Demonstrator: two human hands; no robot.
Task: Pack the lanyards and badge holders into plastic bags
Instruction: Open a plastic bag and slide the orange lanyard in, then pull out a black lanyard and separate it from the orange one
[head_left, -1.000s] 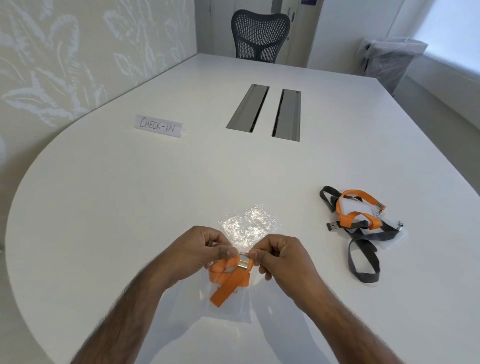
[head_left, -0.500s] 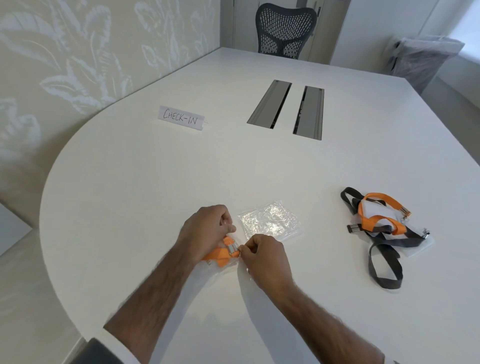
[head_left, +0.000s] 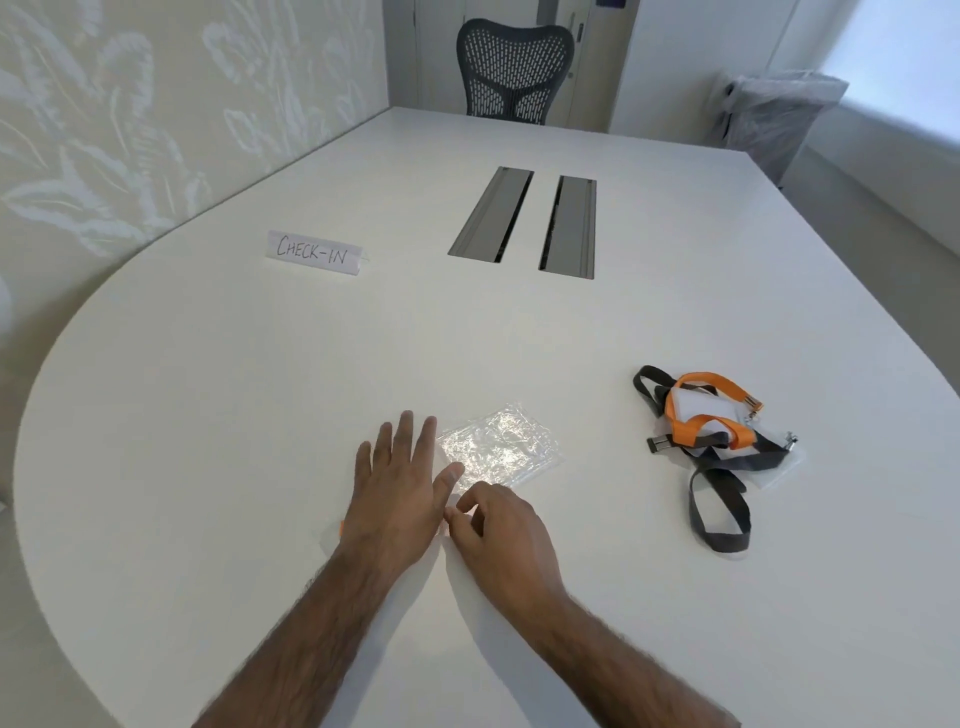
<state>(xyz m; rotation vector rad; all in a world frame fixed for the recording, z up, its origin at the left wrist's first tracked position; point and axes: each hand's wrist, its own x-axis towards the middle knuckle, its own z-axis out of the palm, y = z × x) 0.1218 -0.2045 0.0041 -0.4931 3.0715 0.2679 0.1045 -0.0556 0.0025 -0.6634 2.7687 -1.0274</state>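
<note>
While the left hand (head_left: 400, 499) lies flat, fingers straight, pressing the bag (head_left: 333, 522) to the bench (head_left: 208, 415), just a sliver of orange lanyard (head_left: 341, 528) peeks out by the wrist. The right hand (head_left: 498, 525) curls, pinching what looks like the bag's edge. Watch it: a strap caught in the mouth spoils the seal, and slick plastic could skid under that palm.

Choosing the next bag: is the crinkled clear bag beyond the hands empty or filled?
Empty, as far as shows: the crinkled clear bag lies flat on the table, nothing orange or grey visible through it.
</note>
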